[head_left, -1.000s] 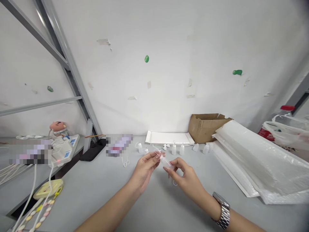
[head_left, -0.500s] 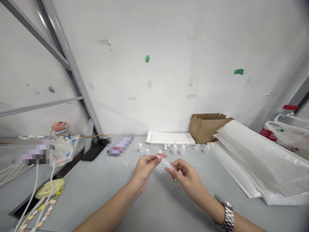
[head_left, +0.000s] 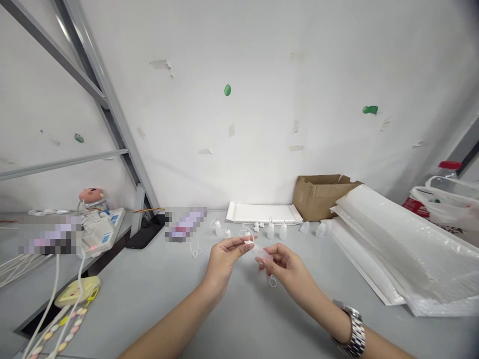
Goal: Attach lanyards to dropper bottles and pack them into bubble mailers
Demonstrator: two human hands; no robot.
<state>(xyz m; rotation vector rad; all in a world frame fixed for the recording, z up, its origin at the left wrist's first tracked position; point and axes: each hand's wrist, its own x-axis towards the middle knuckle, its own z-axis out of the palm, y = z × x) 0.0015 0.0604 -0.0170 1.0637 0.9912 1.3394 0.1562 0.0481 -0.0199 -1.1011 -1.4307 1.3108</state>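
Observation:
Pinched at its white top by my left hand (head_left: 225, 258) is a small translucent squeeze bottle (head_left: 263, 253), held tilted above the table. Around the body of the same bottle, the fingers of my right hand (head_left: 287, 268) are closed. A thin white loop (head_left: 273, 282) hangs below my right fingers; where its other end goes is hidden. Just behind my hands stand several similar bottles with thin tips, among them one bottle (head_left: 270, 230) and another next to it (head_left: 283, 231). Small white caps (head_left: 258, 227) lie between them.
Thin white straps with rings (head_left: 195, 250) lie left of my hands. At the back are a white padded envelope (head_left: 265, 213) and a cardboard box (head_left: 318, 199). Bubble mailers (head_left: 404, 249) cover the right side. A power strip (head_left: 108, 232), cables and a black phone-like slab (head_left: 145, 234) sit left.
The bottle has turned slightly in my hands, and a strap near its top stands up more visibly. Both hands keep almost the same place and grip.

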